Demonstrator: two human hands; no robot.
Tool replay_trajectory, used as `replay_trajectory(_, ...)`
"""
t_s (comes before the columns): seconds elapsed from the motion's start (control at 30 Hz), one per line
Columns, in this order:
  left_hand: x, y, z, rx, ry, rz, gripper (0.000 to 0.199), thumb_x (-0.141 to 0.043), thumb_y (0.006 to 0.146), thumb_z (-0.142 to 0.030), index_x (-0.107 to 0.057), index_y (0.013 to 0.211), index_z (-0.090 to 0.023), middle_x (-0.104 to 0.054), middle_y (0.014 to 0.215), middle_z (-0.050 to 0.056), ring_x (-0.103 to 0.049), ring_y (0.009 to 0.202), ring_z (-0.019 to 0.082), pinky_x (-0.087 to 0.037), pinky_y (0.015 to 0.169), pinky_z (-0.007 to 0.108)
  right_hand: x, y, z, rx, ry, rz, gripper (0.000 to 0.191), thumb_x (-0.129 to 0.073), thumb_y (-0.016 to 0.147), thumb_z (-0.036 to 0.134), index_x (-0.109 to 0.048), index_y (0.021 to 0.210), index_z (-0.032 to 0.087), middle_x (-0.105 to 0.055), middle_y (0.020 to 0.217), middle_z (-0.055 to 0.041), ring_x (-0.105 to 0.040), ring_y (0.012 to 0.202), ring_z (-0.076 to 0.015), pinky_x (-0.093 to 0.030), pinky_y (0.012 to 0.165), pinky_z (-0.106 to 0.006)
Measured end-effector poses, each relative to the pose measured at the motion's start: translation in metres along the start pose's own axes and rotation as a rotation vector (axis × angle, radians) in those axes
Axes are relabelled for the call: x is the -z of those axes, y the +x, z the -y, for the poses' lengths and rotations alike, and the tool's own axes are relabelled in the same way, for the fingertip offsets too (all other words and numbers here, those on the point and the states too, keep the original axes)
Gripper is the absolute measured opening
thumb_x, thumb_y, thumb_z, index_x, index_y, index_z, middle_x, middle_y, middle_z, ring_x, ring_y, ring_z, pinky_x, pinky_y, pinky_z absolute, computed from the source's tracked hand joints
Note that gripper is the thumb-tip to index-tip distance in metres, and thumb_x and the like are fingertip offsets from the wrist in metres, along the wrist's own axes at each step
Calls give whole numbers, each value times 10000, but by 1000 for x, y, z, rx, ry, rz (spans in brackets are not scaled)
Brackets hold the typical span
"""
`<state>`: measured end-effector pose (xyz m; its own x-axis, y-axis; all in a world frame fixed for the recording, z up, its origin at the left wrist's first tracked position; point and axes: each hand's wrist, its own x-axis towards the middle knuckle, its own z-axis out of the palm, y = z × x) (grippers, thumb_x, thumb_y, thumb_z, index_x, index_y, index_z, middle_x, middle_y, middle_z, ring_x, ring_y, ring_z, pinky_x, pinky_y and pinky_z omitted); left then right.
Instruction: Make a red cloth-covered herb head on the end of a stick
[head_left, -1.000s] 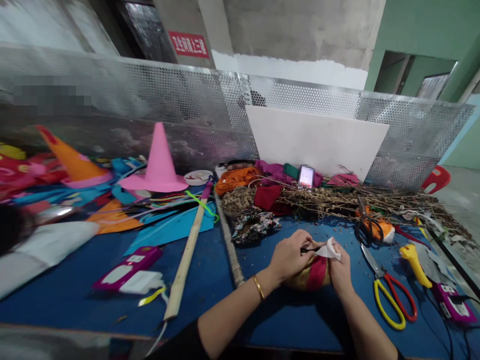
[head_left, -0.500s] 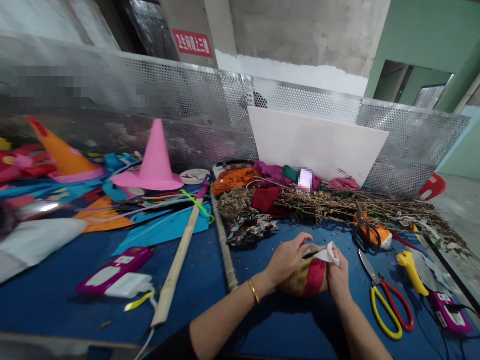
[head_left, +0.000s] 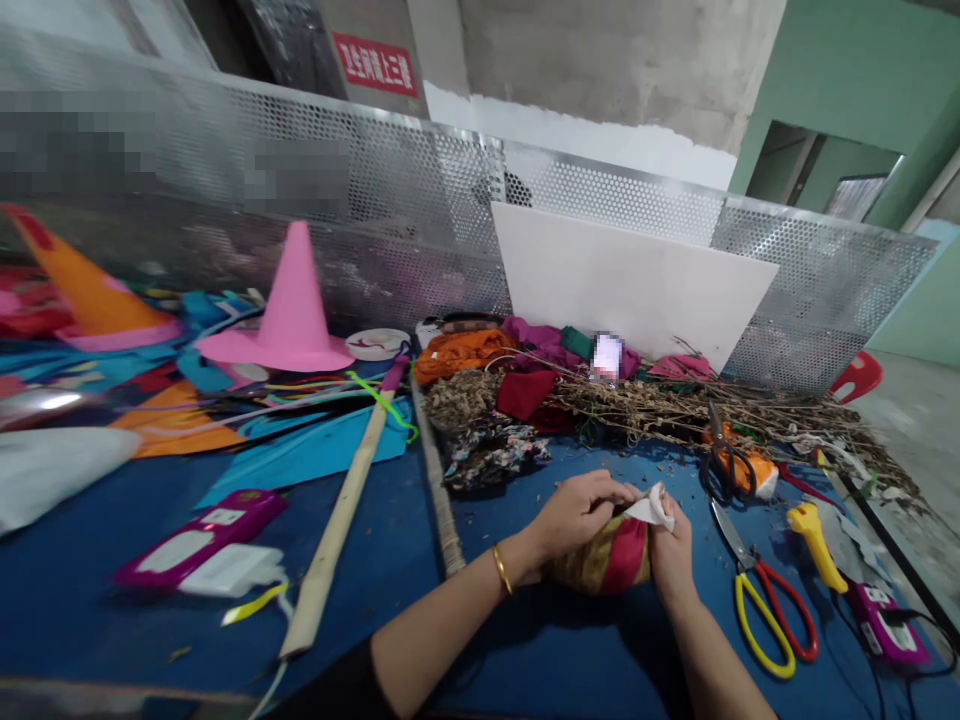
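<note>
A rounded fabric pouch point(head_left: 628, 556), gold with a pinkish-red band, sits low over the blue table between my hands. White cloth point(head_left: 649, 509) sticks out of its top. My left hand point(head_left: 576, 515), with a gold bangle at the wrist, is closed on the pouch's upper left rim, its fingers bent over the top. On the other side, my right hand point(head_left: 673, 556) grips the right edge and the white cloth, thumb at the top. What lies inside the pouch is hidden.
Scissors point(head_left: 772, 610) with red and yellow handles lie to the right, near a yellow-handled tool point(head_left: 816, 545). Dried stems point(head_left: 645, 408) and patterned cloth point(head_left: 495, 450) lie behind. A wooden stick point(head_left: 337, 530), purple power strip point(head_left: 202, 540) and pink cone hat point(head_left: 295, 310) are leftward.
My left fingers have come down and bent over the pouch's opening, closer to the white cloth. My right hand keeps its grip. The view has shifted slightly.
</note>
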<state>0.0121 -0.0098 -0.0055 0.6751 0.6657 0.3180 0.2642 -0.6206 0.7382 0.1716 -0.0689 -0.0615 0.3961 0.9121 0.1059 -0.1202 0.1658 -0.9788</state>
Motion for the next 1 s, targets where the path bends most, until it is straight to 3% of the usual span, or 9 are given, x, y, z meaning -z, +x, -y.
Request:
replay_trajectory(0.13, 3, 1, -3, -44, 89, 136, 260, -492, 881, -300, -723, 804, -211, -621, 723, 21, -536, 724, 163, -391, 684, 263, 1, -1, 2, 32, -41, 8, 389, -590, 807, 555, -597, 717, 177, -579, 654, 14, -474, 608, -128, -386, 577, -231)
replay_trajectory(0.23, 2, 4, -3, -21, 100, 169, 236, -590, 840, -397, -690, 750, -203, -632, 744, 10, -533, 739, 167, -363, 671, 259, 1, -1, 4, 45, -73, 7, 374, -592, 810, 538, -607, 721, 176, -591, 669, 9, -475, 624, -132, -390, 593, -235)
replay_trajectory(0.33, -1, 5, 1, 95, 95, 115, 253, -710, 722, -366, -577, 621, -176, -568, 673, -24, -484, 661, 137, -316, 598, 238, 0, 0, 4, 39, -63, 6, 382, -590, 809, 545, -609, 724, 173, -592, 676, 8, -473, 624, -130, -397, 601, -239)
replay_trajectory(0.47, -2, 3, 5, 196, 69, 1, 313, -671, 741, -315, -465, 556, -169, -450, 584, -57, -395, 571, 101, -272, 544, 226, -1, 0, 5, 46, -46, -6, 393, -576, 818, 543, -594, 694, 170, -564, 649, 16, -449, 611, -122, -386, 580, -233)
replay_trajectory(0.63, 0, 1, 1, 131, 37, 51, 154, -717, 714, -301, -676, 828, -206, -667, 838, -8, -573, 795, 164, -392, 704, 240, -3, -2, 8, 64, -53, -24, 367, -585, 802, 519, -608, 690, 170, -583, 667, 4, -461, 634, -133, -396, 596, -239)
replay_trajectory(0.7, -1, 3, -1, 127, 36, 94, 138, -720, 706, -299, -697, 816, -218, -675, 842, -6, -581, 826, 176, -395, 738, 247, -3, -2, 8, 63, -47, -17, 348, -596, 793, 505, -600, 687, 173, -575, 663, 9, -456, 626, -129, -391, 592, -236)
replay_trajectory(0.77, -1, 5, -3, 137, 29, 143, 91, -705, 698, -277, -669, 720, -196, -636, 757, -19, -550, 756, 159, -374, 691, 239, -2, -1, 7, 65, -41, -3, 328, -602, 791, 486, -592, 690, 175, -566, 656, 15, -450, 617, -124, -382, 586, -231)
replay_trajectory(0.87, 0, 9, -4, 178, -35, 191, 182, -683, 680, -251, -538, 612, -165, -510, 645, -50, -448, 639, 116, -310, 593, 225, -2, 0, 6, 63, -38, 3, 305, -607, 794, 464, -594, 700, 174, -565, 655, 17, -457, 621, -124, -381, 591, -229)
replay_trajectory(1.0, 2, 10, -2, 245, -97, 170, 272, -689, 666, -296, -460, 595, -167, -458, 621, -58, -413, 625, 107, -304, 584, 220, -3, -1, 7, 32, -2, -1, 342, -605, 797, 498, -598, 708, 169, -587, 670, 7, -477, 633, -130, -397, 603, -236)
